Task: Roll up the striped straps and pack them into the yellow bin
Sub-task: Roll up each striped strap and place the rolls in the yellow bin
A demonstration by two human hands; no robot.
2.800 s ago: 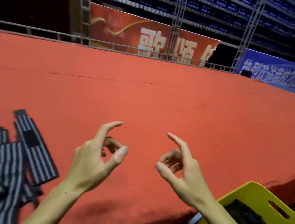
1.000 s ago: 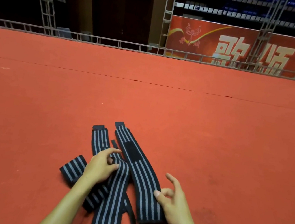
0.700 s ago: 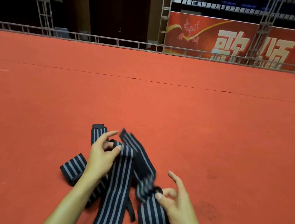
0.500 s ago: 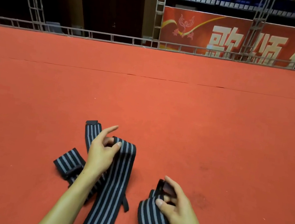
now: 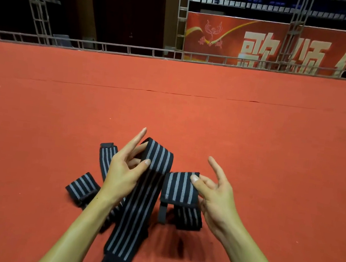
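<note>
One long black strap with grey stripes (image 5: 134, 212) is lifted off the red carpet; my left hand (image 5: 122, 172) pinches its upper fold between thumb and fingers. My right hand (image 5: 214, 194) pinches the strap's other end (image 5: 179, 187), folded over, with the index finger sticking out. Two more striped straps lie on the carpet to the left: a flat one (image 5: 104, 159) partly behind my left hand and a short folded one (image 5: 82, 185). The yellow bin is out of view.
Red carpet (image 5: 192, 115) covers the stage floor ahead. A metal truss rail (image 5: 134, 50) runs along its far edge, with a red banner (image 5: 268, 46) and a dark doorway behind it.
The view swung left from the yellow bin to the straps. Both hands went down to the pile, took hold of one strap and lifted it; the right hand folded its end over.
</note>
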